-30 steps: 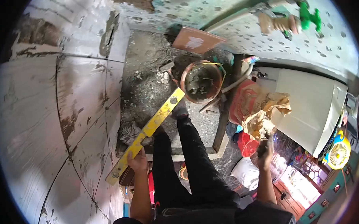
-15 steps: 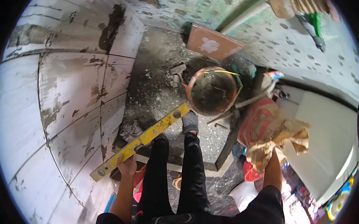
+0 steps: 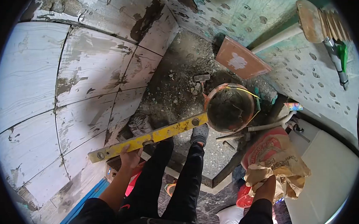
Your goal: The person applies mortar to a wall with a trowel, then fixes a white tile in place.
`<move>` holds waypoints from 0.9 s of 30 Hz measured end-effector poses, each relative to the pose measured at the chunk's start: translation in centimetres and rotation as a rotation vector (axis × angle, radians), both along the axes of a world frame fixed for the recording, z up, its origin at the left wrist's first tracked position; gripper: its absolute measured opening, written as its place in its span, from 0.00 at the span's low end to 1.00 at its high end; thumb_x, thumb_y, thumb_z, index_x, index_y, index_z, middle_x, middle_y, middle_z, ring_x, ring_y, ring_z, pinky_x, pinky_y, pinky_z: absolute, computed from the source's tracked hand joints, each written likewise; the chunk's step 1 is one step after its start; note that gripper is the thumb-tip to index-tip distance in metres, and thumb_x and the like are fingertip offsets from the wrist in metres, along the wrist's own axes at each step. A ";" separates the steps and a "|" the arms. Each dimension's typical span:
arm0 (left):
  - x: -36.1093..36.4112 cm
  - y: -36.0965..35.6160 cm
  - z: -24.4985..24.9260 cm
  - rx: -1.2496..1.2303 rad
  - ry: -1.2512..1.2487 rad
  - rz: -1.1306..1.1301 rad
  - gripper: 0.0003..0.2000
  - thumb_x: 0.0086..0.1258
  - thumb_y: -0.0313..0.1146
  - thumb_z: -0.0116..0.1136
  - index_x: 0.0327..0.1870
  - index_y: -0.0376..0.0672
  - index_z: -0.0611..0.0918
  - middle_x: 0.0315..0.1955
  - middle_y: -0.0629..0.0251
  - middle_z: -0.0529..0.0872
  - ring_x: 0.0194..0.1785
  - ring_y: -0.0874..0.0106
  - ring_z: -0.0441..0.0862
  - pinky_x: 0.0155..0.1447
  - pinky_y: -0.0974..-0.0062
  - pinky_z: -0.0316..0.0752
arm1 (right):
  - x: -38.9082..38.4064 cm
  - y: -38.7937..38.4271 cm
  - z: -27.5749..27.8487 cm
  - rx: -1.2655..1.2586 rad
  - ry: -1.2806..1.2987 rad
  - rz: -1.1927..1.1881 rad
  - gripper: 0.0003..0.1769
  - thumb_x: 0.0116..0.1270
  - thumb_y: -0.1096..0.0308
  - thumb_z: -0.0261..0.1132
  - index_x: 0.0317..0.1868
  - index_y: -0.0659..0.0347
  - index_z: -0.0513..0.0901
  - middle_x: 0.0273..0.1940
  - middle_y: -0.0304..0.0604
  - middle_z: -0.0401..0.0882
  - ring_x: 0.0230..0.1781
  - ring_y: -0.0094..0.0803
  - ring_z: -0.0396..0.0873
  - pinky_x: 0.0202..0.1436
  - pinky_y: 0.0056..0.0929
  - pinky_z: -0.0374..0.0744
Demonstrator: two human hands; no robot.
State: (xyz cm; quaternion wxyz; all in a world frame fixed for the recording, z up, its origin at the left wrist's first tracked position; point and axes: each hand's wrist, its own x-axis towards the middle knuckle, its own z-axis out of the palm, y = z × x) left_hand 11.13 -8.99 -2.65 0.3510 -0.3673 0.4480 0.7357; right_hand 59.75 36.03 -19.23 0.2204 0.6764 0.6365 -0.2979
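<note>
A long yellow spirit level (image 3: 163,133) slants across the view, its lower left end near the tiled wall and its upper right end by the round bucket (image 3: 231,108). My left hand (image 3: 130,157) is closed on the level near its left end. On the right, a brown paper sack with red print (image 3: 271,148) stands with its torn top toward me. My right hand (image 3: 267,188) reaches to the folded paper at the sack's opening; its fingers are hidden by the paper.
Rubble covers the floor (image 3: 176,78). A reddish tile (image 3: 242,59) leans on the green wall. A hammer (image 3: 202,78) lies left of the bucket. Wooden handles (image 3: 230,137) lie right of it. A white appliance (image 3: 324,156) stands at the right.
The view has shifted, with the scene appearing turned. The level lies flatter in view, still in my left hand. The sack's top is folded differently around my right hand.
</note>
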 end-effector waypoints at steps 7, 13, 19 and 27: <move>0.4 0.3 -0.1 -0.094 0.014 0.001 0.16 0.59 0.37 0.55 0.47 0.41 0.76 0.47 0.60 0.81 0.53 0.62 0.78 0.57 0.60 0.75 | 0.5 -1.5 -1.5 0.008 0.076 -0.149 0.23 0.66 0.53 0.57 0.47 0.68 0.77 0.41 0.54 0.78 0.41 0.45 0.75 0.45 0.38 0.73; 0.0 0.6 0.7 -0.092 0.027 -0.035 0.15 0.60 0.36 0.55 0.46 0.42 0.76 0.47 0.62 0.80 0.54 0.63 0.77 0.59 0.61 0.73 | 1.0 -2.8 -0.9 0.041 0.194 -0.322 0.23 0.66 0.54 0.57 0.49 0.68 0.76 0.41 0.51 0.78 0.42 0.42 0.74 0.45 0.36 0.72; 0.3 0.6 0.7 -0.069 0.052 -0.035 0.18 0.60 0.38 0.54 0.50 0.41 0.74 0.48 0.60 0.79 0.54 0.61 0.77 0.57 0.63 0.76 | 1.2 -4.0 2.9 0.108 0.379 -0.569 0.24 0.66 0.54 0.57 0.51 0.68 0.75 0.42 0.49 0.78 0.42 0.39 0.74 0.46 0.34 0.72; -0.4 -0.1 0.5 -0.015 -0.040 0.075 0.16 0.60 0.36 0.55 0.47 0.41 0.74 0.47 0.60 0.79 0.55 0.61 0.75 0.60 0.60 0.73 | 0.8 -6.6 11.4 0.251 0.644 -0.892 0.24 0.67 0.54 0.58 0.53 0.67 0.74 0.43 0.46 0.78 0.43 0.35 0.73 0.47 0.32 0.72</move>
